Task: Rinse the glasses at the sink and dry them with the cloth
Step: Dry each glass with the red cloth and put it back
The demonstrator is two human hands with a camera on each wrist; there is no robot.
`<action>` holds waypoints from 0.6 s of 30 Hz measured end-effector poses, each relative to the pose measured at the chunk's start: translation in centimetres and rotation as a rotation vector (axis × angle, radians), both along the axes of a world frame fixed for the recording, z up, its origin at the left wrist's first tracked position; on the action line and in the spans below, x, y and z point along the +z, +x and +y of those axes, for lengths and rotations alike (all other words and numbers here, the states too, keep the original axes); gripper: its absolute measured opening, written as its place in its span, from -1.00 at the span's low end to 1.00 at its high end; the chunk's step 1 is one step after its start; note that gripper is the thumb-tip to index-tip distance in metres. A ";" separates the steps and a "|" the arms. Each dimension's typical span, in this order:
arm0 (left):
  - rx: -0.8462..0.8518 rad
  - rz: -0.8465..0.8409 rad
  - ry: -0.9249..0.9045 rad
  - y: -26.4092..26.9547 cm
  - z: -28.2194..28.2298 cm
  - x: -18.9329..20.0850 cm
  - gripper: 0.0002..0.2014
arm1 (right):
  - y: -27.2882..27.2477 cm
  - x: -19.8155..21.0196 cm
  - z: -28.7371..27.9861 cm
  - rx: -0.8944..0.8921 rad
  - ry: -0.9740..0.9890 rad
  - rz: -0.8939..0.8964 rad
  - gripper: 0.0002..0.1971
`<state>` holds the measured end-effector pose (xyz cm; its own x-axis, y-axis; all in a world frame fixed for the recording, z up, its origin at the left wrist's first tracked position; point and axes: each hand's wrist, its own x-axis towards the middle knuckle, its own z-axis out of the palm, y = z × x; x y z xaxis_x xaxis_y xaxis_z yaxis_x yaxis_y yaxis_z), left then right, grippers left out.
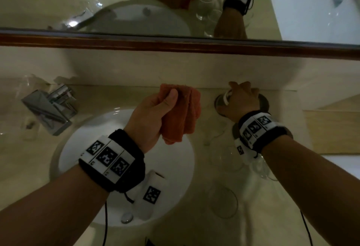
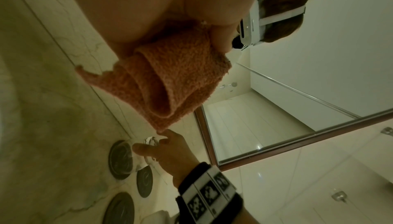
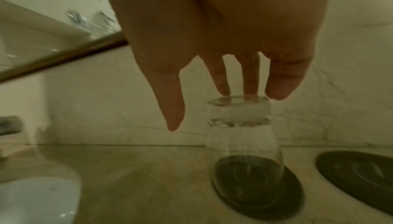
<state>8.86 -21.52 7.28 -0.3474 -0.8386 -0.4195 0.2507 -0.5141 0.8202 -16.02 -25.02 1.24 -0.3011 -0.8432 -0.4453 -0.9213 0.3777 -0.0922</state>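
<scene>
My left hand grips a folded orange cloth above the back edge of the white sink; the left wrist view shows the cloth bunched in the palm. To the right, a clear glass stands upside down on a dark round coaster by the back wall. My right hand hovers over it with straight fingers. Its fingertips touch the glass's upturned base, and the thumb hangs free beside the glass.
A chrome faucet stands left of the sink. Several more clear glasses sit on the counter nearer to me on the right. A second dark coaster lies beside the first. A mirror runs along the wall.
</scene>
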 end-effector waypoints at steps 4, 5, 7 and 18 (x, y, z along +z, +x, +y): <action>-0.012 0.019 -0.002 0.2 0.7 0.1 -0.44 | 1.9 2.2 2.9 0.186 -0.001 0.015 -0.22; -0.020 0.015 -0.004 0.3 0.9 0.0 -0.45 | 2.5 2.7 3.7 0.228 0.033 -0.006 -0.24; -0.031 -0.007 -0.007 0.4 1.4 -0.1 -0.50 | 3.5 3.1 5.2 0.311 0.139 -0.008 -0.26; -0.034 -0.034 -0.039 0.2 2.7 0.5 -0.52 | 4.5 1.7 9.4 0.495 0.504 0.100 -0.21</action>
<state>9.10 -18.85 7.80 -0.3617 -0.8425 -0.3992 0.2052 -0.4896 0.8475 -11.52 -15.57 2.98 0.0043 -0.5903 -0.8072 -0.9907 -0.1125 0.0770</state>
